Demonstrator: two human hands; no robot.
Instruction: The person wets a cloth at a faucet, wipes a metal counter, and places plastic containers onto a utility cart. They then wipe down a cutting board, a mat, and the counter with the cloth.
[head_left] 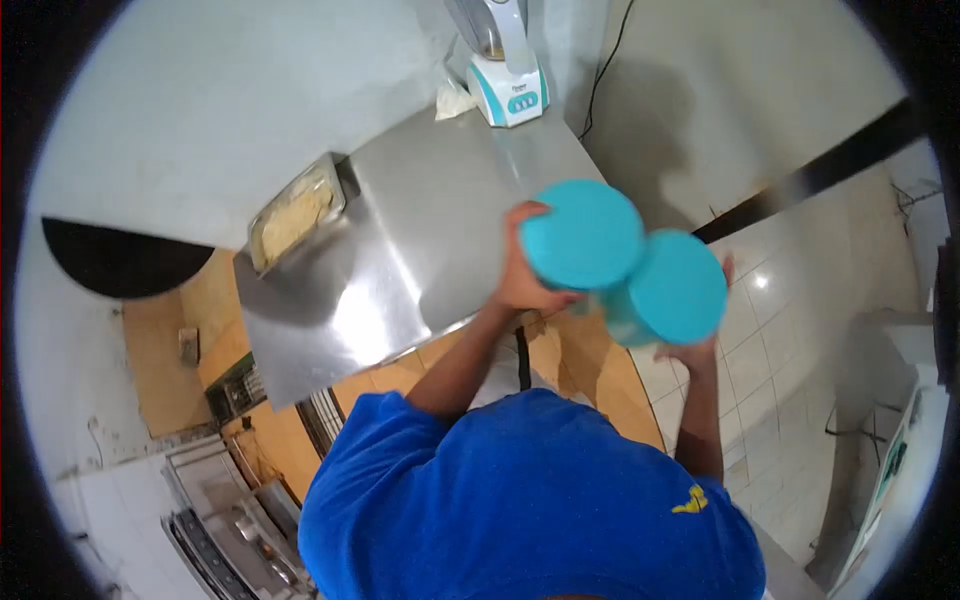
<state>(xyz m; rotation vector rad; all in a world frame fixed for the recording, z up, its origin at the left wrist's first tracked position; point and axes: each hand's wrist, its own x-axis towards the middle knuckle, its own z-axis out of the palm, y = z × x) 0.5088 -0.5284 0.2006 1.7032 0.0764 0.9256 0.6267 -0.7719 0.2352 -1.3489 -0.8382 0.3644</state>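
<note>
Two round containers with turquoise lids are side by side in front of me, near the right end of the steel table. My left hand (527, 265) is wrapped round the left container (582, 235), its thumb and fingers at the side. On the right container (680, 287), my right hand (700, 345) grips the far right side and lower edge, with part of the fingers hidden behind it. The two lids touch or overlap slightly in view. Below the right lid a pale, see-through wall shows; the contents cannot be made out.
A steel table (400, 200) stands ahead. On it are a metal tray (265, 255) with a pale yellowish mass, a white and turquoise blender (510, 92) and a small plastic bag (455, 101). A dark bar (810, 175) slants in at right. Stove-like equipment (235, 540) lies lower left.
</note>
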